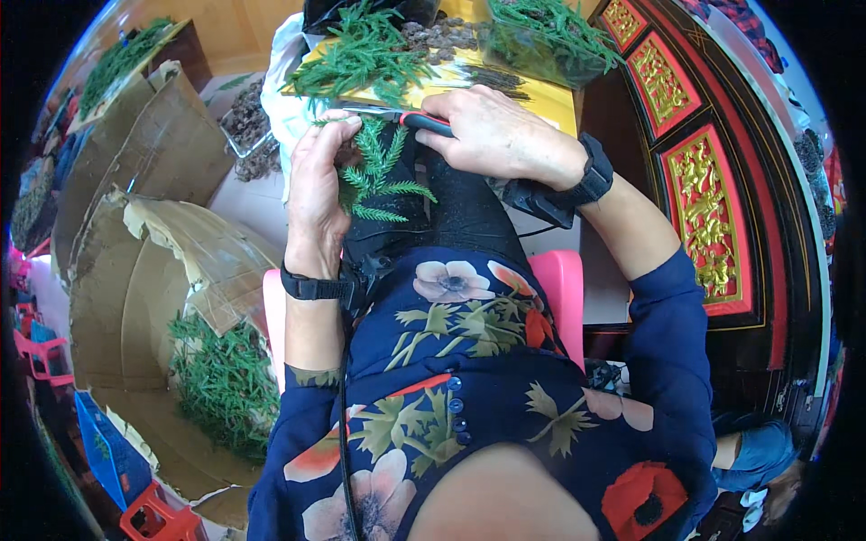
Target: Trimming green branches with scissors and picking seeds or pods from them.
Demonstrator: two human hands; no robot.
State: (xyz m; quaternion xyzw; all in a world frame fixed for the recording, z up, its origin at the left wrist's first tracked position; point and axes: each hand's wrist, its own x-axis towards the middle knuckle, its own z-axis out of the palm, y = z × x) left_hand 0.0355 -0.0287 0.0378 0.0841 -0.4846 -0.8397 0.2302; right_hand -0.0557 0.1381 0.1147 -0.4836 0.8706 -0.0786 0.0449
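My left hand (pixel 314 185) is closed, pinching a green artificial pine sprig (pixel 377 171) near its upper end. The sprig's needled branches hang down over my dark trousers. In my closed right hand (pixel 501 135) are pliers with red and black handles (pixel 426 122). Their metal jaws point left, close to my left fingertips; whether they grip the stem is too small to tell. Just beyond both hands, a heap of green sprigs (pixel 365 54) lies on a yellow tabletop (pixel 555 104). Thin dark stems (pixel 496 81) lie there too.
Brown pine-cone-like pieces (pixel 439 38) and a clear bin of greenery (pixel 550 41) stand at the far side. To my left, a large cardboard box (pixel 117 298) holds more green sprigs (pixel 225 383). A carved red and gold panel (pixel 708 216) borders the right.
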